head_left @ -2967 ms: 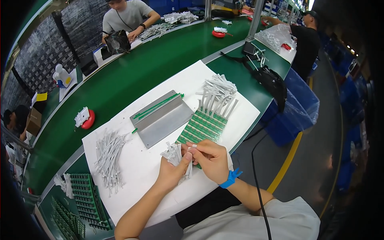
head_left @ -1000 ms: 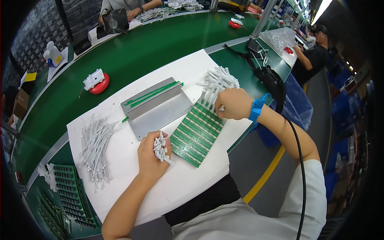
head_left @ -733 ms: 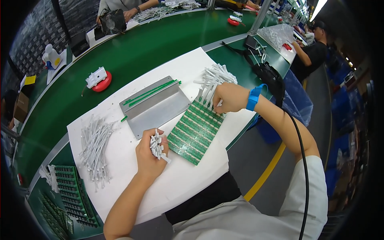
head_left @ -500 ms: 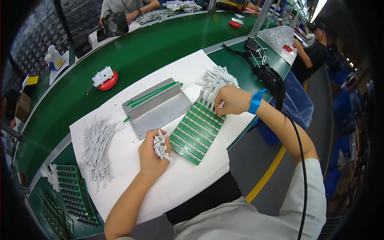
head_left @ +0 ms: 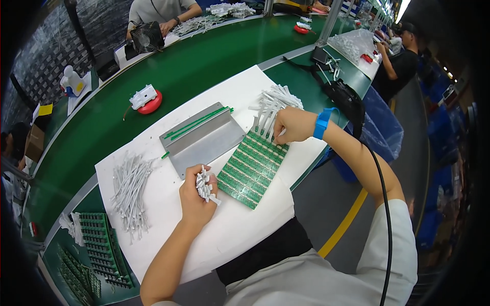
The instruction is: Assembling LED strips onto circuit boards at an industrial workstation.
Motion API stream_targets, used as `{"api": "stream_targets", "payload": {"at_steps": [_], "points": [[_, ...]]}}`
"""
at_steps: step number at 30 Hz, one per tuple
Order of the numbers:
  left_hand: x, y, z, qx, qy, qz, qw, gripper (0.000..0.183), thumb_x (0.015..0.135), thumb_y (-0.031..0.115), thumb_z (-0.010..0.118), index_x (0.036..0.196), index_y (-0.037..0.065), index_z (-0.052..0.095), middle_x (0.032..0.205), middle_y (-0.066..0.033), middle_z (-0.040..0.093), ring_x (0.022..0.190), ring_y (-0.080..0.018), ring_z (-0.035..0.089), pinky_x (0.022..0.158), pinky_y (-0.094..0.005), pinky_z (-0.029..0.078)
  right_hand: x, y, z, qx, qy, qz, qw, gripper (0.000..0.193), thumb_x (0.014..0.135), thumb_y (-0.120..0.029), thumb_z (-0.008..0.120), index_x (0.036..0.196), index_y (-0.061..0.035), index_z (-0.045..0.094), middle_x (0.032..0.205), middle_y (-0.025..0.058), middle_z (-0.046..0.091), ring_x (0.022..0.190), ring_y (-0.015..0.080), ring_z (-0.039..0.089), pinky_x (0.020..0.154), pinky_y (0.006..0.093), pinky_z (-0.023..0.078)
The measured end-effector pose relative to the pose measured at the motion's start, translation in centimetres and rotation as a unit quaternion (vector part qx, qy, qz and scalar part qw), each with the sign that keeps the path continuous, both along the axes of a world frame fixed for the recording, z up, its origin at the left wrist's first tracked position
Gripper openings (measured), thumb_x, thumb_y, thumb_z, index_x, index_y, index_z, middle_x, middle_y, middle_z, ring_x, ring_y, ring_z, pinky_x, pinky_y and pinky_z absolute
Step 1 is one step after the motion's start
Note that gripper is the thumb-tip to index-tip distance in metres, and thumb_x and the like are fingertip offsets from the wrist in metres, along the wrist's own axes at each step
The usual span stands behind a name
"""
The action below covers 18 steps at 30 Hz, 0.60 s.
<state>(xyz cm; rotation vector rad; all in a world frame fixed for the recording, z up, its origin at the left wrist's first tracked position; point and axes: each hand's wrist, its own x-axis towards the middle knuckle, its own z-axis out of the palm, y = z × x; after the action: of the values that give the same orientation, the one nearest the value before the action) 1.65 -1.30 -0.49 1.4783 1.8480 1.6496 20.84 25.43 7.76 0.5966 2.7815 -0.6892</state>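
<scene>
My left hand (head_left: 196, 206) is closed around a bunch of short white cables with plugs (head_left: 204, 184), whose ends stick out past the fingers. It rests beside the lower left edge of a green circuit board panel (head_left: 250, 171) marked off in rows of small boards. At the panel's far right corner, my right hand (head_left: 297, 125) is pinched, with a small white piece, apparently a cable end, at its fingertips. Several white cables (head_left: 265, 120) lie side by side along the panel's far edge, reaching toward a white cable pile (head_left: 280, 97). My fingers partly hide that corner.
An angled metal plate (head_left: 206, 145) with green strips stands behind the panel on the white sheet (head_left: 245, 237). More white cables (head_left: 131, 191) lie at left, near stacked green boards (head_left: 102, 247). A red round holder (head_left: 151, 103) sits on the green belt (head_left: 204, 66). Co-workers sit beyond.
The red holder with its white part has moved right along the belt. My right hand stays at the panel's far corner, fingers slightly shifted. My left hand keeps its grip; the view has turned a little.
</scene>
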Motion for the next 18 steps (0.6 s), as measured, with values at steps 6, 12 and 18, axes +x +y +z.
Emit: {"api": "stream_targets", "payload": {"at_steps": [6,12,18], "points": [[0.9,-0.4,-0.1,-0.014,-0.292,-0.104,0.951,0.014,0.106,0.017,0.052,0.106,0.003,0.051,0.081,-0.0019,0.056,0.058,-0.0065,0.047,0.054,-0.0238,0.038,1.6,-5.8,0.0,0.238,0.031,-0.086,0.967,0.017,0.078,-0.015,0.074,0.091,-0.0049,0.075,0.089,0.0117,0.071,0.085,0.0296,0.069,0.076,0.0391,0.055],[2.1,-0.9,-0.1,-0.116,-0.456,-0.171,0.866,0.021,0.103,0.022,0.061,0.103,0.001,0.058,0.070,-0.0048,0.058,0.057,-0.0105,0.054,0.051,-0.0244,0.040,0.9,-15.6,0.7,0.255,0.416,-0.136,0.862,0.026,0.080,-0.011,0.079,0.104,-0.0039,0.070,0.103,0.0119,0.064,0.088,0.0287,0.064,0.076,0.0372,0.051],[2.6,-1.2,0.4,-0.058,-0.487,-0.221,0.843,0.018,0.095,0.012,0.072,0.100,0.002,0.059,0.075,-0.0079,0.062,0.062,-0.0162,0.062,0.049,-0.0284,0.048,-0.4,-20.2,-5.5,-0.229,0.517,-0.207,0.798,0.022,0.088,-0.001,0.073,0.111,0.0002,0.070,0.104,0.0110,0.065,0.085,0.0170,0.065,0.072,0.0301,0.052]]}}
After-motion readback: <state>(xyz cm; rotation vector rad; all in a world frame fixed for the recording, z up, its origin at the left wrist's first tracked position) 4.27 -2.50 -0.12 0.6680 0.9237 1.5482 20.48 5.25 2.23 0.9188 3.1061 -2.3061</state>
